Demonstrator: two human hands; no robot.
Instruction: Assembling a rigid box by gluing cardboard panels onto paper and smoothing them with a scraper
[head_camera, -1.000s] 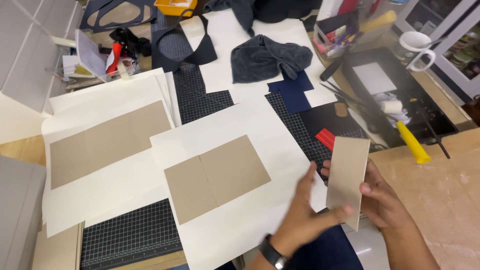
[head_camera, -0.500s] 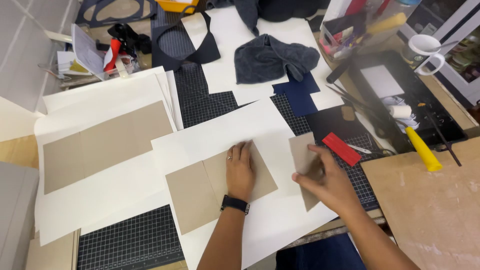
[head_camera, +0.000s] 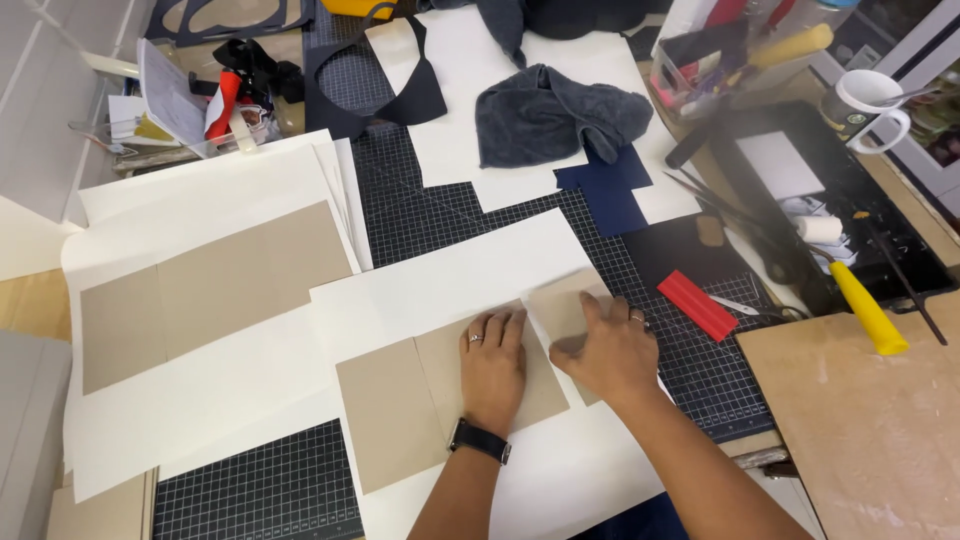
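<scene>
The table (head_camera: 860, 440) carries a black gridded cutting mat (head_camera: 420, 215), taken here as the landmark for all positions. Lying across the near half of the mat is a large white sheet (head_camera: 460, 275), and on that sheet sit two tan cardboard panels (head_camera: 400, 410) side by side with a narrow gap between them. Beyond the mat's left edge rests a second white sheet (head_camera: 200, 185) bearing a longer tan board (head_camera: 210, 295). At the mat's far end lies a crumpled dark grey cloth (head_camera: 550, 115), with a navy fabric piece (head_camera: 605, 190) just beside it on the near side. Off the mat's right edge stands a black tray (head_camera: 800, 215), with a yellow-handled tool (head_camera: 865, 310) lying at the tray's near corner. A red flat bar (head_camera: 697, 304) lies on the mat's right portion. The left hand (head_camera: 492, 365) is open, flat, palm down, pressing the right-hand panel of the pair; a ring shows on one finger and a black watch (head_camera: 480, 440) on the wrist. The right hand (head_camera: 610, 350) is likewise open with fingers spread, pressing down a smaller loose tan cardboard piece (head_camera: 562, 305), which lies at the right edge of that panel, slightly tilted, on the white sheet over the mat; neither hand grips anything
</scene>
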